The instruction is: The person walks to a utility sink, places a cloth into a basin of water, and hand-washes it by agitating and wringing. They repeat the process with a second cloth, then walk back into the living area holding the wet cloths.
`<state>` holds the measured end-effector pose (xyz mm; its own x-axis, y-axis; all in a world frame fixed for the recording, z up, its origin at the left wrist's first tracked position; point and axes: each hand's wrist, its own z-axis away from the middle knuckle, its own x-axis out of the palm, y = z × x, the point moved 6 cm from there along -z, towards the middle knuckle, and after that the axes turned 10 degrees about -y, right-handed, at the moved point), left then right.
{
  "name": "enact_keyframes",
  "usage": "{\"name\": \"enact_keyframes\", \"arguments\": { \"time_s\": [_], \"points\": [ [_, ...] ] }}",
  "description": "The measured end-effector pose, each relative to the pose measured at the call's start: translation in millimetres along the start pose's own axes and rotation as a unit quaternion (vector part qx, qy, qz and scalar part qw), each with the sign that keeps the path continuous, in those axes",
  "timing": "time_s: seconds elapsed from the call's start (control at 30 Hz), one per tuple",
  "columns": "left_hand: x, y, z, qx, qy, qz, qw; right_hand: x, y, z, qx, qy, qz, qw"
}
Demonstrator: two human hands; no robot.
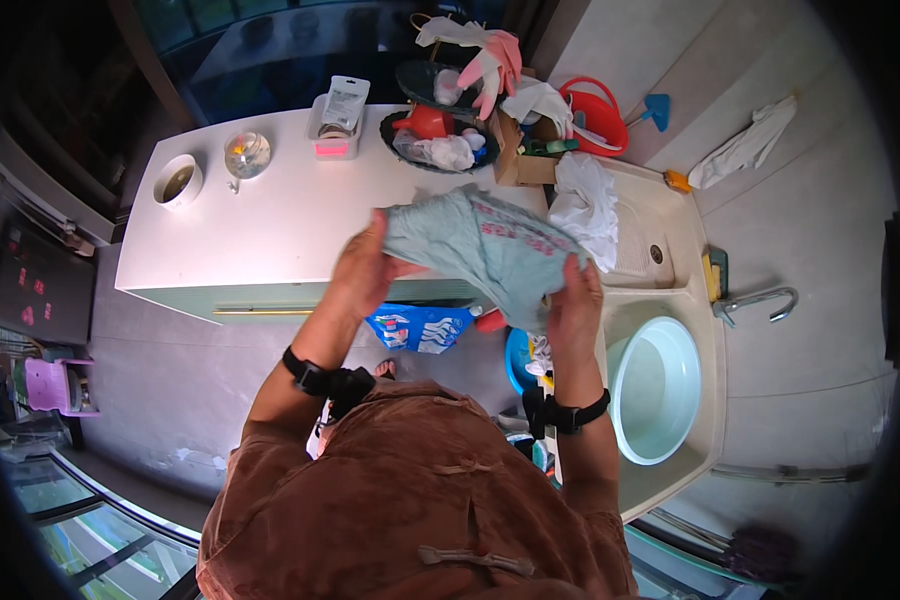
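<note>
A pale blue-green cloth garment (457, 240) with a pink printed pattern is stretched out between my two hands, above the edge of the white countertop. My left hand (364, 266) grips its left end, thumb up along the fabric. At the lower right end, my right hand (576, 307) pinches the other edge; part of its fingers is hidden behind the cloth. The fabric looks creased and slightly blurred. Just beyond its right end, a bunched white cloth (586, 206) lies over the rim of the stone-coloured laundry sink (712, 330).
In the sink's near basin stands a light blue plastic basin (656, 390) beside the faucet (757, 304). The countertop (270, 232) holds a white bowl (178, 182), a glass fishbowl (247, 156) and a two-tier rack (397, 142). A blue bag (424, 328) stands below the counter.
</note>
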<state>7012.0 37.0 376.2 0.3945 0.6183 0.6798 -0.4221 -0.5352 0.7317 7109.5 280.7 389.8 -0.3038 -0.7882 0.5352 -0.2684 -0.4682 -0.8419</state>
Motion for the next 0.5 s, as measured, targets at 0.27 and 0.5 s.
{"name": "enact_keyframes", "arguments": {
  "time_s": [0.27, 0.5],
  "points": [
    [-125.8, 142.0, 75.0, 0.348, 0.057, 0.086, 0.932, -78.8, -97.8, -9.2, -0.185, 0.090, 0.038, 0.978],
    [-102.5, 172.0, 88.0, 0.378, 0.032, 0.064, 0.923, -64.8, -98.6, -11.8, -0.154, 0.110, 0.143, 0.972]
  ]
}}
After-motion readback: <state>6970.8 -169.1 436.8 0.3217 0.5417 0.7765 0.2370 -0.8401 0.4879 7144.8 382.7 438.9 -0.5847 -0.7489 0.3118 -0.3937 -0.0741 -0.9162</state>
